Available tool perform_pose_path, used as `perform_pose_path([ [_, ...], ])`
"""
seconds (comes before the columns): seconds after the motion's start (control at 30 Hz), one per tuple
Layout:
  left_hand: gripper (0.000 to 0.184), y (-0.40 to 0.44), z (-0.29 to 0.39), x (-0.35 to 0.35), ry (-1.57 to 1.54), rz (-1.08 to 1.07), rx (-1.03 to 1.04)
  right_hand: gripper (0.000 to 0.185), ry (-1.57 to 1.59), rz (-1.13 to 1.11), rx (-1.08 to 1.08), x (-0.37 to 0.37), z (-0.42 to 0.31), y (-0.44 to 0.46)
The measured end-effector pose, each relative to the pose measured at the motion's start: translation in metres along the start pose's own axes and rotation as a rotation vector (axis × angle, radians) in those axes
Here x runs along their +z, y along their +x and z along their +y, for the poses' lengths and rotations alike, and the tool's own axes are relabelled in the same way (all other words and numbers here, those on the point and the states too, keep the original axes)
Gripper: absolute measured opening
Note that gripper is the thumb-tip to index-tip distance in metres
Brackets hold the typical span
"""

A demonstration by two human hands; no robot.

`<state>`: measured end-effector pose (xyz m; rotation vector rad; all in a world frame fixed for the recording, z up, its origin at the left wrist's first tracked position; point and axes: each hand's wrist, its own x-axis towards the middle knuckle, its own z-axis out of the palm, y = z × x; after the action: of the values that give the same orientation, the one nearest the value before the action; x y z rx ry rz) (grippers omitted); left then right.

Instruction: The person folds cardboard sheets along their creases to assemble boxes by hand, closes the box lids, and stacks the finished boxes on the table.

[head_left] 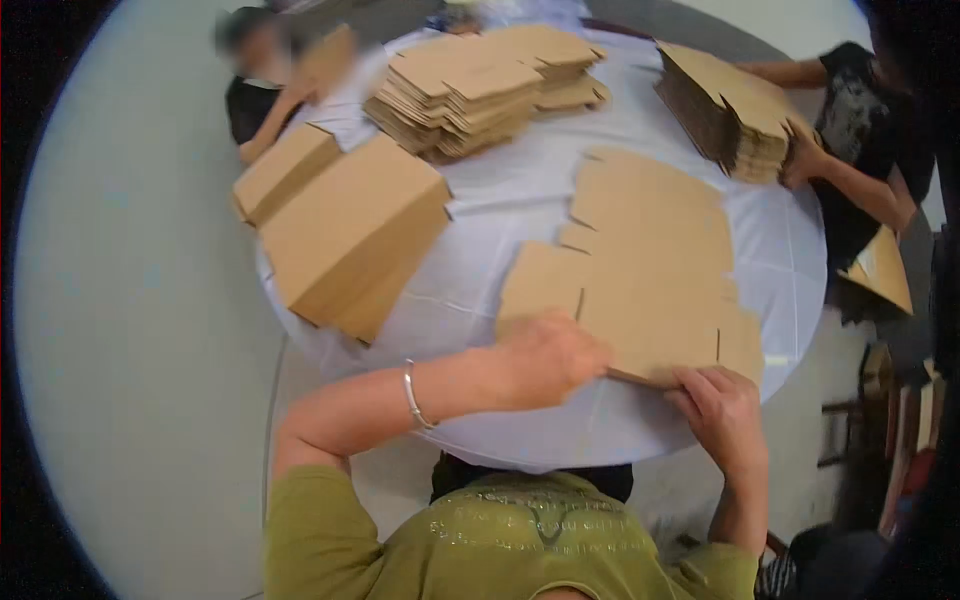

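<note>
A flat, die-cut cardboard box blank (650, 250) with slots and tabs lies in front of me on the table. My left hand (550, 362), slightly blurred and with a silver bracelet at its wrist, has its fingers curled at the near left part of the blank. Its fingertips are partly hidden. At the near right edge, my right hand (722, 402) grips the same blank, fingers on top.
The round table has a white cloth (470, 290). Folded boxes (350, 220) stand at the left, stacked blanks (470, 85) at the back. On the right, a person (860, 140) holds another stack (730, 100); a second person (262, 100) is at the far left.
</note>
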<state>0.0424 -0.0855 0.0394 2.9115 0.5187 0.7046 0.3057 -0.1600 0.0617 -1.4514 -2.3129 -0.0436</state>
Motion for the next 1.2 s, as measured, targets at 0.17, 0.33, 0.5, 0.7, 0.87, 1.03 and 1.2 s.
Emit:
perform_pose_path([
  [0.17,0.013,-0.005,-0.018,0.014,-0.168,-0.017,-0.255,0.011,0.282,-0.043,0.013,0.017,0.019,0.014],
  [0.33,0.014,-0.002,-0.028,-0.001,-0.377,-0.028,-0.415,0.012,0.368,-0.124,0.083,0.018,0.024,0.026],
  [0.5,0.014,-0.019,-0.06,-0.017,-0.437,0.261,-0.751,0.012,0.51,-0.165,0.233,0.021,0.02,0.03],
  [0.7,0.021,-0.036,-0.085,-0.026,-0.171,0.124,-1.005,0.013,0.31,-0.072,0.093,0.027,0.015,0.029],
  [0.87,0.024,-0.033,-0.081,-0.021,-0.09,0.038,-0.907,0.011,0.182,-0.059,0.052,0.026,0.005,0.035],
  [1.03,0.025,-0.034,-0.072,-0.022,-0.11,0.132,-0.778,0.01,0.161,-0.029,-0.04,0.034,-0.012,0.05],
  [1.2,0.034,-0.035,-0.069,-0.031,-0.321,0.053,-0.643,0.012,0.192,-0.029,-0.04,0.039,-0.01,0.053],
])
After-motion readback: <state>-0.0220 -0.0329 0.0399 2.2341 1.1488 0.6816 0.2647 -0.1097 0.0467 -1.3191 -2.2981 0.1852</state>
